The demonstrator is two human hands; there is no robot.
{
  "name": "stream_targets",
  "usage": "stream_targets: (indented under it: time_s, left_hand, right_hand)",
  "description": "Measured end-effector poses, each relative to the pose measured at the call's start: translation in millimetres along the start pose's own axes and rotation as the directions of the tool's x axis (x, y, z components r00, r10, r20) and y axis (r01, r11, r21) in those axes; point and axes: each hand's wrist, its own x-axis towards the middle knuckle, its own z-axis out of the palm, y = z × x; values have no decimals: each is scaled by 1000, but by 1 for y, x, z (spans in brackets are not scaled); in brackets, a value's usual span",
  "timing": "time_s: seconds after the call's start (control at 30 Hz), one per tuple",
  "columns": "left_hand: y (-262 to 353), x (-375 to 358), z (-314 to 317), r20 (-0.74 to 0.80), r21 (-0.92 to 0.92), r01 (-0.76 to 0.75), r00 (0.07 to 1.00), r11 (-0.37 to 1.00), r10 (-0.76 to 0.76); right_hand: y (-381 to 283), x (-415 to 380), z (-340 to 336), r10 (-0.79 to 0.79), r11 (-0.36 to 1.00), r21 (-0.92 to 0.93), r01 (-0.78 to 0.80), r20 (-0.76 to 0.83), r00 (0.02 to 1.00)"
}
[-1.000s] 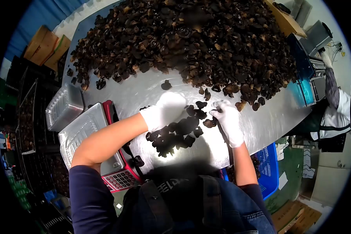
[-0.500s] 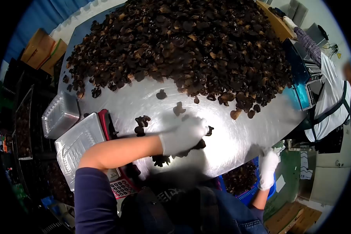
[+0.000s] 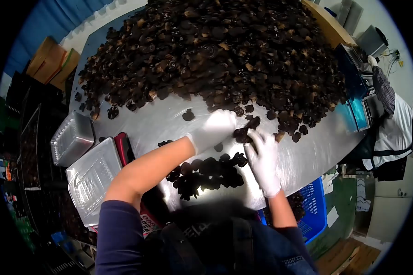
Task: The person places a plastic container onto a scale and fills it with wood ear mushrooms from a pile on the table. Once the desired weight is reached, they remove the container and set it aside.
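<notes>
A large heap of dark brown, curled wood ear mushrooms (image 3: 206, 59) covers the far part of the metal table (image 3: 303, 160). My white-gloved left hand (image 3: 219, 125) is at the heap's near edge, its fingers curled closed; what they hold, if anything, is hidden. Just right of it, my gloved right hand (image 3: 264, 160) has its fingertips closed on a dark wood ear mushroom (image 3: 247, 130). Nearer my body lies a smaller group of mushrooms (image 3: 209, 174) spread flat on the metal.
Stacked clear plastic trays (image 3: 72, 140) stand left, beside another clear tray (image 3: 94, 176) over a red scale (image 3: 122, 145). Below the table's right edge is a blue basket (image 3: 314, 208) holding dark pieces. A co-worker in a white apron (image 3: 394, 130) stands at the right.
My left hand has moved away from my body to the heap's edge. My right hand has come from above the blue basket onto the table and gripped a mushroom. The co-worker's arm has lowered.
</notes>
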Motion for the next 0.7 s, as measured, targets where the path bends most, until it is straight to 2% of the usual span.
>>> stream_targets:
  time_s: [0.07,0.1,0.13,0.2,0.23,0.27,0.3,0.33,0.37,0.4,0.43,0.47,0.53,0.57,0.6,0.67,0.7]
  left_hand:
    - [-6,-12,-19,-58,-110,-15,998,994,8]
    - [-7,-16,-29,-164,-178,47,983,983,-77]
    - [-4,-19,-27,-160,-180,41,985,983,-70]
    - [0,-25,-32,-291,-384,188,905,904,-312]
    - [11,-28,-38,-147,-675,214,899,706,-413]
    - [24,-28,-56,-78,-712,263,891,651,-446]
    - [33,-35,-67,-362,-589,-102,920,802,-150]
    - [71,-35,-59,-427,-766,-204,870,609,-245]
    - [98,-34,-106,-119,-932,-41,973,360,-196]
    - [127,-39,-113,-106,-619,-172,985,767,136]
    - [102,-62,-174,133,-661,15,986,750,97]
    - [97,-49,-159,134,-661,20,987,750,92]
    - [71,1,-94,-171,-755,-177,983,631,71]
    - [48,14,-67,-198,-537,33,967,843,-163]
    - [27,20,-45,-291,-279,286,885,917,-365]
    - [-6,10,-19,-114,-182,425,887,887,-448]
    - [-9,-9,-15,-100,-189,369,914,910,-392]
  right_hand:
    - [-21,-30,-15,18,1000,2,-18,40,999]
    - [-22,-43,-14,21,1000,11,-21,6,1000]
    - [-23,-54,-11,24,999,23,-23,-29,999]
    - [-23,-68,-1,24,999,49,-22,-33,999]
    - [-27,-71,4,20,998,54,-18,-33,999]
    - [-34,-72,8,16,998,59,-14,-33,999]
    - [-43,-69,7,50,987,149,-52,20,999]
    - [-50,-62,2,150,779,587,-223,171,974]
    - [-53,-58,-1,173,695,663,-278,221,960]
    - [-55,-59,-2,166,737,628,-249,189,968]
    - [-53,-59,-8,144,804,562,-195,134,980]
    - [-50,-60,-13,109,881,457,-122,55,993]
    - [-33,-46,-13,76,967,248,-53,-84,994]
    - [-22,-31,-10,91,989,126,-74,-141,986]
    - [-10,-15,-2,104,995,30,-100,-172,980]
    - [8,8,20,121,985,-101,-139,-164,979]
    - [6,8,26,94,977,-182,-110,-92,991]
